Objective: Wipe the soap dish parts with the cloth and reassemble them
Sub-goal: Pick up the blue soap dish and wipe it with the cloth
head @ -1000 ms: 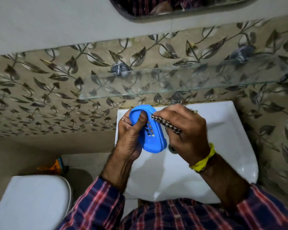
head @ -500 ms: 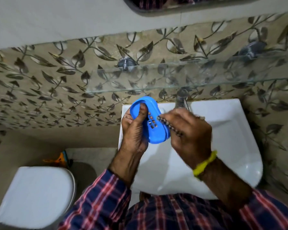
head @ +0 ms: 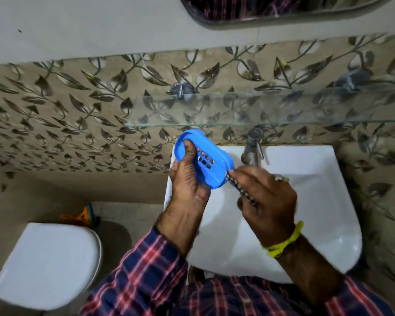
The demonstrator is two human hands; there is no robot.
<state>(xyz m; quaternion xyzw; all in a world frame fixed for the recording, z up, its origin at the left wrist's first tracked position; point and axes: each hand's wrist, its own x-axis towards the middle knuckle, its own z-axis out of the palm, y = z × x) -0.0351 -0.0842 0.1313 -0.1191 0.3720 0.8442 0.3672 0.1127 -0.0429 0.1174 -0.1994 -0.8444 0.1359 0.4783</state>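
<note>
My left hand (head: pixel 186 181) grips a blue oval soap dish part (head: pixel 211 164) with drain slots, thumb pressed on its slotted face, above the left rim of the white washbasin (head: pixel 310 201). My right hand (head: pixel 268 201) holds a dark checked cloth (head: pixel 240 190), of which only a thin folded edge shows. The cloth touches the lower right rim of the blue part. No other soap dish part is in view.
A metal tap (head: pixel 252 148) stands at the back of the basin, just right of the blue part. A glass shelf (head: pixel 260 108) runs along the leaf-patterned wall above. A white toilet lid (head: pixel 46 263) sits lower left, with an orange object (head: pixel 81 217) on the floor behind it.
My left hand has tilted the blue part flatter and raised it toward the wall. The cloth has slid from the slotted middle down to the part's lower right rim.
</note>
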